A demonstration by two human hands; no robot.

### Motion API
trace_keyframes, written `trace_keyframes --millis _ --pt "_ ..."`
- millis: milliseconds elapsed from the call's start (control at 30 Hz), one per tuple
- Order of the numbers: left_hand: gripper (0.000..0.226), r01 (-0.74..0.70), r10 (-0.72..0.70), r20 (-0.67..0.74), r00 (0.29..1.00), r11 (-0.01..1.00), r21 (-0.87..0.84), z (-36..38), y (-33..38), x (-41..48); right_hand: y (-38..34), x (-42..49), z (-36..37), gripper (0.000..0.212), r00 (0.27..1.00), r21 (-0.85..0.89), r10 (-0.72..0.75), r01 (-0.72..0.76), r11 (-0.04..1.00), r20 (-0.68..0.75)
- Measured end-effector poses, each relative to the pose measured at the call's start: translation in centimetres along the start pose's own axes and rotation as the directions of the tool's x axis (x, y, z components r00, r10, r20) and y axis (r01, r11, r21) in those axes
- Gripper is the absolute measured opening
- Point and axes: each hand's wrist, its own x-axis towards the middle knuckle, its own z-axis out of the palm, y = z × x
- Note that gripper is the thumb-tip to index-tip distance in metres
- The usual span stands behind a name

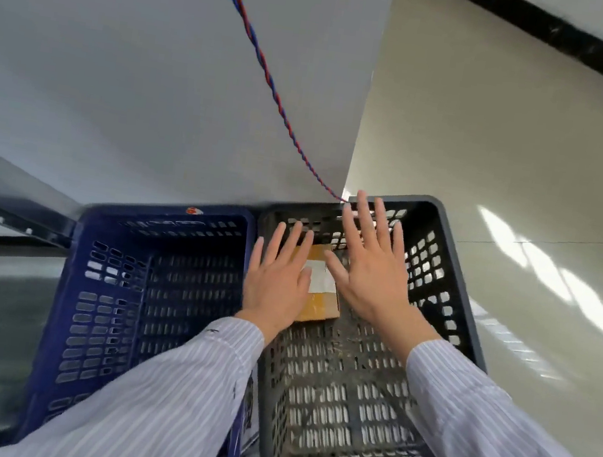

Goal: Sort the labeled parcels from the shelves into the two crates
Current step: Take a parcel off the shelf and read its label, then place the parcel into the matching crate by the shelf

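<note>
The left hand (pixel 277 277) is held flat with its fingers straight and spread, and nothing is gripped by it. The right hand (pixel 367 272) is held the same way, fingers straight and wide apart, with nothing in it. Both hands are seen over a brown parcel (pixel 322 301), one on each side. It cannot be told if the parcel is touched by them.

The parcel is laid flat in the dark crate (pixel 455 250), close to the far wall of that crate. Its white label (pixel 320 279) is turned up. Its long side is pointed away from the person, from near to far.

Striped sleeves (pixel 173 384) are worn on both arms. A blue crate (pixel 162 213) is set just beside the dark crate, on the left, with their walls touching. A twisted red and blue wire (pixel 261 60) is hung down toward the dark crate's far rim. A metal shelf frame (pixel 3 213) is seen at the far left.
</note>
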Motion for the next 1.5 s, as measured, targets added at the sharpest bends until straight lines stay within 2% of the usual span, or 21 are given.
trace_keyframes --millis 100,233,533,733,1100,1267,1367,1500 --pt "0.053 -0.002 0.005 -0.101 0.995 0.999 0.036 -6.4 -0.5 -0.6 -1.3 -0.4 -5.8 0.076 0.992 -0.013 0.009 -0.010 1.000 -0.126" --pt "0.054 -0.010 0.013 -0.183 0.983 1.000 0.018 -14.0 -0.7 -2.3 -3.6 -1.4 -12.5 0.072 0.962 -0.028 -0.024 0.017 0.999 -0.272" --pt "0.055 0.012 -0.011 -0.338 0.941 1.000 0.001 -25.1 -1.4 -9.2 -9.7 -4.6 -23.0 0.068 0.923 -0.106 -0.117 0.083 0.991 -0.366" --pt "0.055 0.081 -0.065 -0.484 0.873 0.997 0.013 -32.3 -0.2 -14.3 -12.2 -7.6 -30.9 0.070 0.861 -0.150 -0.213 0.161 0.976 -0.462" --pt "0.055 0.273 -0.167 -0.733 0.659 0.962 0.026 -48.2 1.2 -30.0 -21.1 -16.5 -49.1 0.069 0.675 -0.226 -0.423 0.363 0.904 -0.605" --pt "0.055 0.389 -0.212 -0.821 0.530 0.921 0.012 -56.0 -0.8 -38.9 -28.3 -20.9 -56.4 0.069 0.562 -0.242 -0.506 0.478 0.844 -0.654" --pt "0.055 0.456 -0.246 -0.850 0.466 0.890 -0.007 -59.0 -1.9 -44.3 -33.1 -23.7 -59.5 0.070 0.522 -0.216 -0.535 0.551 0.806 -0.664" --pt "0.055 0.578 -0.291 -0.874 0.390 0.816 -0.014 -62.3 -4.5 -51.7 -40.3 -28.0 -62.8 0.074 0.436 -0.197 -0.597 0.673 0.713 -0.674"
